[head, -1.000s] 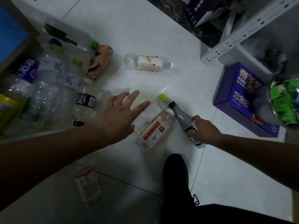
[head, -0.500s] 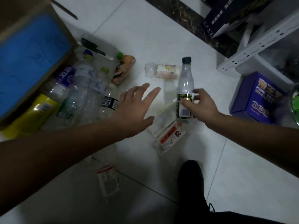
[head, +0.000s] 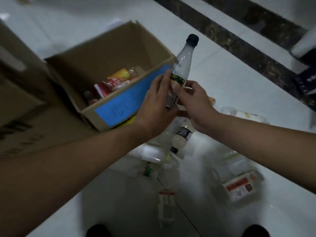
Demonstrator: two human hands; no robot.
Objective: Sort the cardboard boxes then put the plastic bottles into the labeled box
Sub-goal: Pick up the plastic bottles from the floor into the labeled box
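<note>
A clear plastic bottle (head: pixel 183 62) with a black cap and a green label is held upright in the air, just right of the open cardboard box (head: pixel 106 40). My left hand (head: pixel 155 106) grips its lower body from the left. My right hand (head: pixel 193 101) grips it from the right at the label. The box has a blue label (head: pixel 124 103) on its near side and holds several bottles with red and yellow wrappers. More empty bottles lie on the white floor below my hands, among them one with a black label (head: pixel 182 135) and one with an orange label (head: pixel 239 185).
A larger brown cardboard box (head: pixel 25 117) stands at the left, touching the labelled box. A dark marble strip (head: pixel 239 36) crosses the floor at the upper right. Dark boxes sit at the right edge. My two shoes show at the bottom edge.
My right hand has lifted the black-capped bottle off the floor and carried it toward the labelled box. My left hand, open before, has closed on the bottle. The view has swung left toward the box.
</note>
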